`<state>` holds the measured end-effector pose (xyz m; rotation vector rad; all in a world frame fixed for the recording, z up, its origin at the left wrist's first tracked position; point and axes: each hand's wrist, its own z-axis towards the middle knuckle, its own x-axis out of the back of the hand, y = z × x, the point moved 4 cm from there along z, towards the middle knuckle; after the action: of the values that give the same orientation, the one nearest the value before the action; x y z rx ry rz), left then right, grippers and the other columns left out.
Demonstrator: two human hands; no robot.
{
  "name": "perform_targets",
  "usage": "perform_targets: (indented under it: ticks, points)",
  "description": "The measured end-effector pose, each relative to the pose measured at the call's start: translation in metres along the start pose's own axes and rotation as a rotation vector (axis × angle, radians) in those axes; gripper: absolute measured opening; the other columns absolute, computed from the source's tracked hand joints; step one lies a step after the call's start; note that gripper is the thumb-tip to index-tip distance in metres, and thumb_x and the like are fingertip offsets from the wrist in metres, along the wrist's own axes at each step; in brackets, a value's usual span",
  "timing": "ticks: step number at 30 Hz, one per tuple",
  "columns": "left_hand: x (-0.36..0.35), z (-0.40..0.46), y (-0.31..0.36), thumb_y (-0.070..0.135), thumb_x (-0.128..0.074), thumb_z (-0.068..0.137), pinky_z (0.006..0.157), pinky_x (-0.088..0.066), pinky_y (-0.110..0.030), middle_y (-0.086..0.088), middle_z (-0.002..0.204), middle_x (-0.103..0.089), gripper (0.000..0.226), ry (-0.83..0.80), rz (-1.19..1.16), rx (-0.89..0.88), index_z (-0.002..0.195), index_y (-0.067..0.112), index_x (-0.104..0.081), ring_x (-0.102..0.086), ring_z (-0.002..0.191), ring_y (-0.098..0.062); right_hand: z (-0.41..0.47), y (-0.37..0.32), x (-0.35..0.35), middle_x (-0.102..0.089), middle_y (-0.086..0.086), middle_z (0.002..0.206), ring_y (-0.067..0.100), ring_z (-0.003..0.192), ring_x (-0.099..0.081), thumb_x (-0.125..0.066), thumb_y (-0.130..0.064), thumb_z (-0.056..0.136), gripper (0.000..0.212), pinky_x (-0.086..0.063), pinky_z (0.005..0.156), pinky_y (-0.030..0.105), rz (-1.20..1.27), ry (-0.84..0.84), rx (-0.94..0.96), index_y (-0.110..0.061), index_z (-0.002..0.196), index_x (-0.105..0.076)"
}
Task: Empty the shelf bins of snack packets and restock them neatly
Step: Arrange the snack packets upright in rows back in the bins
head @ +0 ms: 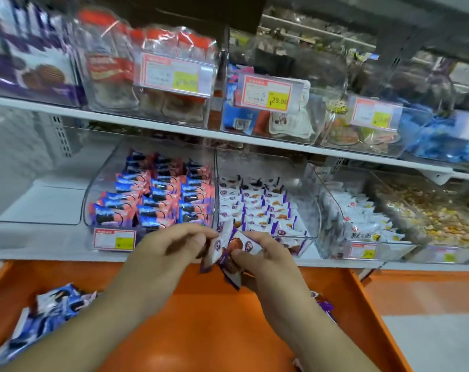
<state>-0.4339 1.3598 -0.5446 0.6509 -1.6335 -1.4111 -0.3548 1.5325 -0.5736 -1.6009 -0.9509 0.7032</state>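
Note:
Both hands meet in front of the lower shelf, over an orange crate [206, 326]. My left hand [171, 251] pinches a white-and-purple cookie packet [213, 251] at its top. My right hand [265, 256] grips a small bunch of the same purple cookie packets [234, 261]. Just behind them stands a clear bin [308, 210] with neat rows of white-and-purple packets [257, 210]. To its left a clear bin [94, 200] holds rows of pink-and-blue sandwich-cookie packets [158, 194].
Loose blue-and-white packets [45, 315] lie at the crate's left; several purple ones [324, 304] show by my right forearm. More clear bins [367, 218] sit to the right. The upper shelf [147, 124] carries bins with price tags [265, 92].

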Motion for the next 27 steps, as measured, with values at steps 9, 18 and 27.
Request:
perform_targets:
  ticks: [9,18,27]
  points:
    - [0.005,0.024,-0.006,0.023,-0.085,0.081,0.076,-0.051,-0.017,0.019,0.101,-0.078,0.046,-0.139,-0.141,0.164,0.121,0.035,-0.066,-0.072,0.09,0.004,0.011,0.001,0.004,-0.039,0.012,0.083,0.03,0.086,-0.05,-0.084,-0.023,0.076,0.05,-0.049,0.085,0.049,0.201,-0.144,0.0,-0.016,0.123,-0.068]
    - [0.016,0.028,-0.014,0.008,-0.087,0.078,0.064,-0.065,-0.034,-0.006,0.088,-0.076,0.04,0.05,-0.231,0.216,0.108,0.03,-0.072,-0.078,0.081,-0.023,0.016,-0.014,0.023,-0.063,0.031,0.094,0.032,0.08,-0.061,-0.083,-0.024,0.086,0.054,-0.049,0.086,0.051,0.156,-0.14,0.112,0.005,0.121,-0.055]
    - [-0.013,0.016,-0.004,0.006,-0.067,0.095,0.092,-0.058,-0.046,-0.007,0.107,-0.079,0.028,-0.077,-0.385,0.243,0.116,0.022,-0.074,-0.076,0.1,-0.029,0.002,-0.023,0.032,-0.069,-0.006,0.084,0.015,0.082,-0.064,-0.074,-0.026,0.096,0.005,-0.053,0.076,0.031,-0.078,-0.068,0.309,-0.022,0.094,-0.074]
